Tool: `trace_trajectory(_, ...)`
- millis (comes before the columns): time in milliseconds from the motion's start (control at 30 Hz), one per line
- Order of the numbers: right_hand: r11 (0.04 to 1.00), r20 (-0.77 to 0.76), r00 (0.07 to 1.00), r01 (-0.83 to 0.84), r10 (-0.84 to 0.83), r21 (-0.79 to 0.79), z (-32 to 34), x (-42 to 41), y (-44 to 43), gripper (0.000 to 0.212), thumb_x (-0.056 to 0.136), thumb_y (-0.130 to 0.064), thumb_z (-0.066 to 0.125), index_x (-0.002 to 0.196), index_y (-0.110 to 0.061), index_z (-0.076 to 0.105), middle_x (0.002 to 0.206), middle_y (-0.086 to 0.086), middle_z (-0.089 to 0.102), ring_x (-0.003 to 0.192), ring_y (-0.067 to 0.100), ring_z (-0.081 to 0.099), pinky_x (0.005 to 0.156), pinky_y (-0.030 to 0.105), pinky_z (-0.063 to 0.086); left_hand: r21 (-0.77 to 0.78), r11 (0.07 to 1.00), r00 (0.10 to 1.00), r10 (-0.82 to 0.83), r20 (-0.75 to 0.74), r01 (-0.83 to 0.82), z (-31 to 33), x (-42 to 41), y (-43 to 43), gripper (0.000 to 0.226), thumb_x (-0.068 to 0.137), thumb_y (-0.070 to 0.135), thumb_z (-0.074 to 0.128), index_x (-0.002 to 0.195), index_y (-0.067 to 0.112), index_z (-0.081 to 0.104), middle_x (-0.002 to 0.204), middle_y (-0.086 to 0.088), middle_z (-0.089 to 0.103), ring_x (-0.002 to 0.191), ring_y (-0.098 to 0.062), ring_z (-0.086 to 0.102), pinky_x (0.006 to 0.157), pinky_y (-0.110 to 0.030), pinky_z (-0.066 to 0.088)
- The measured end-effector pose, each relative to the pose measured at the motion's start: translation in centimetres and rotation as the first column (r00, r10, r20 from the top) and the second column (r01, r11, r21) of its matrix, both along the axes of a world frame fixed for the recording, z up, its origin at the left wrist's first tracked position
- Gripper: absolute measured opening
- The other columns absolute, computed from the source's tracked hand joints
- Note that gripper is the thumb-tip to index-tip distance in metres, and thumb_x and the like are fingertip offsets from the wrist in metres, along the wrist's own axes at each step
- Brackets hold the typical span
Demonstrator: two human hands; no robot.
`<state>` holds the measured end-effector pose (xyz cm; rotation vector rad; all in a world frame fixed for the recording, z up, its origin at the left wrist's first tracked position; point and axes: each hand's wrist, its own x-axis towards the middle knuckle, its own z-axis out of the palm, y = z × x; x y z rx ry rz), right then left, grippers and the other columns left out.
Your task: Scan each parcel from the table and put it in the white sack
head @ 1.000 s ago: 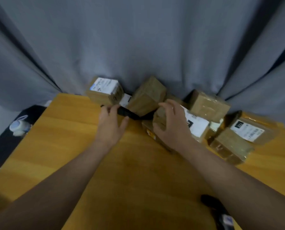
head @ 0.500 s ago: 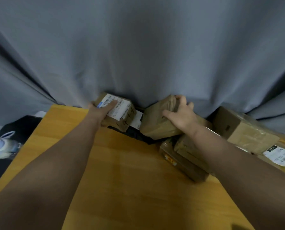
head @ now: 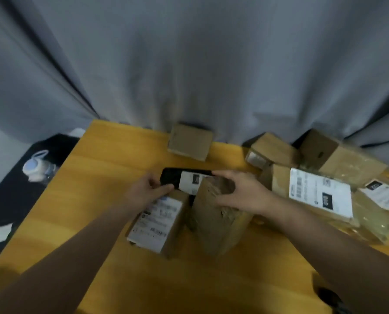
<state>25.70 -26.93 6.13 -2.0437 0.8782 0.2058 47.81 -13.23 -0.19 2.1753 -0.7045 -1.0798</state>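
Observation:
My left hand [head: 147, 191] grips the far end of a small cardboard box with a white label [head: 157, 220] lying mid-table. Beside it stands a plain brown box [head: 214, 225], and my right hand [head: 241, 192] holds its top, fingers curled over the far edge. Just behind both hands lies a flat black parcel with a white label [head: 184, 179]. The white sack is not in view.
More parcels crowd the wooden table [head: 98, 177]: a plain box by the grey curtain [head: 190, 141], two brown boxes [head: 274, 150] at the back right, a big labelled one [head: 320, 193], and plastic-wrapped ones [head: 379, 207]. A dark object [head: 331, 300] sits at the near right edge.
Both hands have drawn the labelled box and the brown box away from the curtain to mid-table. The black parcel behind them now lies uncovered.

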Motion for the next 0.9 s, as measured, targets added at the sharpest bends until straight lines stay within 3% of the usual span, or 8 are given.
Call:
trace_trajectory(100,0.989,-0.169,0.982,-0.057,0.080,0.138,-2.2,0.1,1.2,0.068,0.089,-0.032,0.065,0.148,-0.023,0.033,0.150,0.000,0.038,0.133,0.018,0.041,0.097,0.023,0.039,0.143,0.973,0.981,-0.189,0.039,0.182,-3.6,-2.8,2.2,0.033,0.085,0.032,0.070,0.107,0.020,0.049,0.111,-0.003,0.053,0.093,-0.017,0.053,0.073,-0.028,0.044)
trace_trajectory(233,0.996,-0.225,0.971,-0.092,0.084,-0.022,-2.8,1.3,0.0,0.068,0.087,-0.028,0.063,0.148,-0.027,0.032,0.149,0.001,0.040,0.130,0.020,0.045,0.094,0.026,0.044,-0.012,0.994,0.994,-0.107,0.027,0.107,-4.1,-3.0,1.1,0.049,0.088,0.028,0.067,0.128,0.012,0.044,0.126,-0.005,0.048,0.112,-0.017,0.050,0.087,-0.030,0.044)
trace_trajectory(333,0.981,-0.148,0.989,-0.017,-0.012,-0.194,-2.8,3.4,-1.7,0.065,0.088,-0.033,0.062,0.146,-0.024,0.036,0.149,0.004,0.040,0.134,0.023,0.040,0.105,0.030,0.038,-0.092,0.986,0.960,-0.111,0.257,0.139,-2.5,-0.6,-2.2,0.052,0.092,0.037,0.059,0.133,0.011,0.041,0.133,-0.007,0.042,0.118,-0.021,0.047,0.087,-0.027,0.040)
trace_trajectory(433,0.968,0.004,0.974,0.227,-0.228,-0.107,-3.5,6.6,-4.0,0.061,0.090,-0.033,0.060,0.145,-0.019,0.037,0.149,0.008,0.037,0.135,0.023,0.037,0.101,0.022,0.031,-0.109,0.975,0.928,-0.148,0.342,0.195,-1.8,2.5,-6.7,0.056,0.096,0.042,0.051,0.141,0.014,0.035,0.141,-0.010,0.032,0.116,-0.024,0.045,0.088,-0.028,0.037)
trace_trajectory(600,0.962,-0.045,0.961,0.274,-0.274,-0.015,-5.9,11.0,-7.5,0.072,0.093,-0.042,0.056,0.153,-0.029,0.019,0.158,0.010,0.012,0.142,0.027,0.027,0.110,0.026,0.026,-0.128,0.970,0.956,-0.170,0.240,0.204,-4.4,5.8,-13.5,0.062,0.098,0.045,0.043,0.152,0.027,0.019,0.155,-0.013,0.013,0.143,-0.029,0.016,0.113,-0.041,0.025)
trace_trajectory(767,0.928,0.015,0.928,0.373,-0.373,0.022,-8.8,14.2,-9.6,0.078,0.091,-0.036,0.060,0.154,-0.028,0.014,0.158,0.009,0.010,0.137,0.025,0.033,0.105,0.027,0.032,-0.273,0.960,0.998,0.058,-0.029,-0.063,-8.0,6.9,-16.3,0.073,0.092,0.039,0.059,0.150,0.016,0.022,0.148,-0.010,0.035,0.135,-0.026,0.036,0.109,-0.046,0.037)
trace_trajectory(833,0.915,0.016,0.915,0.401,-0.402,0.043,-9.6,14.5,-10.1,0.084,0.088,-0.034,0.062,0.154,-0.032,0.010,0.155,0.006,0.016,0.130,0.027,0.039,0.093,0.035,0.049,-0.339,0.936,0.989,0.053,-0.136,-0.096,-8.2,7.2,-16.2,0.077,0.091,0.023,0.064,0.151,0.017,0.016,0.147,-0.007,0.039,0.128,-0.019,0.042,0.106,-0.042,0.042)
trace_trajectory(900,0.931,0.008,0.933,0.359,-0.360,0.059,-9.9,14.1,-10.0,0.086,0.086,-0.029,0.065,0.153,-0.031,0.012,0.147,0.005,0.030,0.122,0.026,0.046,0.078,0.033,0.054,-0.321,0.947,0.985,-0.038,-0.167,-0.017,-7.9,7.6,-15.1,0.093,0.086,0.022,0.067,0.154,0.025,0.003,0.150,-0.004,0.033,0.130,-0.019,0.040,0.106,-0.042,0.042)
